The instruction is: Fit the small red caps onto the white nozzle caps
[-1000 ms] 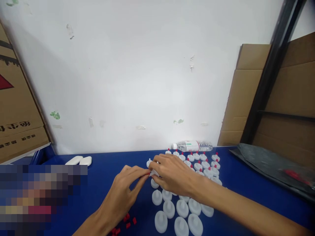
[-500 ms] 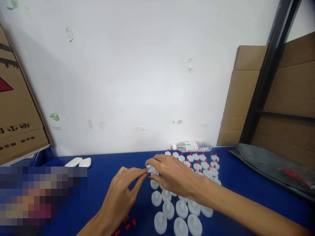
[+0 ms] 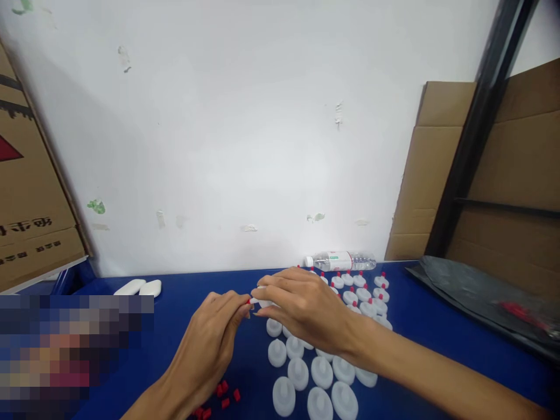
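My left hand (image 3: 219,332) is closed in a pinch on a small red tip cap (image 3: 249,301), most of it hidden by the fingers. Facing it, my right hand (image 3: 301,306) grips a white plastic nozzle cap (image 3: 266,303), its narrow tip turned left toward the red piece. Whether the two pieces touch, I cannot tell. Below my right hand stand several white nozzle caps without red tips (image 3: 284,396). Beyond my right forearm are several white nozzle caps with red tips (image 3: 350,297). Loose red tip caps (image 3: 224,402) lie near my left wrist.
A clear plastic bottle (image 3: 341,261) lies along the wall. Two white rounded objects (image 3: 150,289) rest at the back left of the blue table (image 3: 184,286). A dark plastic bag (image 3: 476,297) holding something red is on the right. Cardboard (image 3: 431,175) stands at both sides.
My left hand has moved slightly left and down, its fingers more closed on the red tip cap. My right hand has shifted a little left with the white nozzle cap.
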A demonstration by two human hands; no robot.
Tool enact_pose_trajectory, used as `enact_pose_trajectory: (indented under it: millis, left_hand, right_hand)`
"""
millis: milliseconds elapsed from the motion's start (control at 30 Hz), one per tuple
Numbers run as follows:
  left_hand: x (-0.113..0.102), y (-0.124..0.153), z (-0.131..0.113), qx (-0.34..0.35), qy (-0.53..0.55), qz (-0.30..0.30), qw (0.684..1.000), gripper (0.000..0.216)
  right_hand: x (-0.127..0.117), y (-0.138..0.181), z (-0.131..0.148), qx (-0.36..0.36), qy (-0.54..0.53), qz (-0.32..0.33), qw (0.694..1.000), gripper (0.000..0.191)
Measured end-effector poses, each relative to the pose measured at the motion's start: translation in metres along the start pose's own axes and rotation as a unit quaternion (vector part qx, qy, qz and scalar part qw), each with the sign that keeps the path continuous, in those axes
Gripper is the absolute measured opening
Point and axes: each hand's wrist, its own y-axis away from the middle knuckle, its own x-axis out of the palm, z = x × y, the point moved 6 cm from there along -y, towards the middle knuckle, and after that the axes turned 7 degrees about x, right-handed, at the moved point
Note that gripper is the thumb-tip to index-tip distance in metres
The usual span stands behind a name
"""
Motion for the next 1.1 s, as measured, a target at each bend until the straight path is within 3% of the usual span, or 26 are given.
enact_pose_trajectory:
  millis: [133, 233, 400, 533, 633, 733, 933, 1100]
  left_hand:
    - [-0.005, -0.001, -0.009, -0.021, 0.055, 0.005, 0.998, 0.031]
    - [-0.003, -0.003, -0.009, -0.05, 0.082, 0.031, 0.995, 0.032]
    - [0.0, -0.005, -0.006, -0.018, -0.005, 0.088, 0.996, 0.025]
    - [0.008, 0.001, -0.004, -0.009, -0.001, 0.23, 0.973, 0.022]
    - [0.007, 0.01, -0.003, -0.094, 0.068, 0.34, 0.933, 0.009]
    - [0.003, 0.016, -0.006, -0.162, 0.124, 0.41, 0.889, 0.016]
    - [0.011, 0.02, -0.005, -0.173, 0.107, 0.426, 0.882, 0.009]
    - [0.02, 0.022, -0.005, -0.168, 0.107, 0.421, 0.885, 0.008]
  right_hand:
    - [-0.005, 0.0, 0.006, -0.015, -0.015, -0.02, 1.0, 0.012]
    - [-0.003, 0.0, 0.006, -0.004, -0.003, 0.001, 1.0, 0.012]
    - [0.001, -0.003, -0.017, 0.058, 0.078, 0.068, 0.993, 0.027]
    - [-0.013, -0.003, -0.066, 0.179, 0.115, 0.074, 0.974, 0.018]
    - [-0.018, 0.002, -0.104, 0.238, 0.121, 0.098, 0.959, 0.009]
    - [-0.008, 0.011, -0.133, 0.265, 0.122, 0.15, 0.945, 0.011]
    - [0.029, 0.034, -0.163, 0.31, 0.114, 0.269, 0.905, 0.031]
    - [0.046, 0.044, -0.165, 0.316, 0.098, 0.306, 0.893, 0.033]
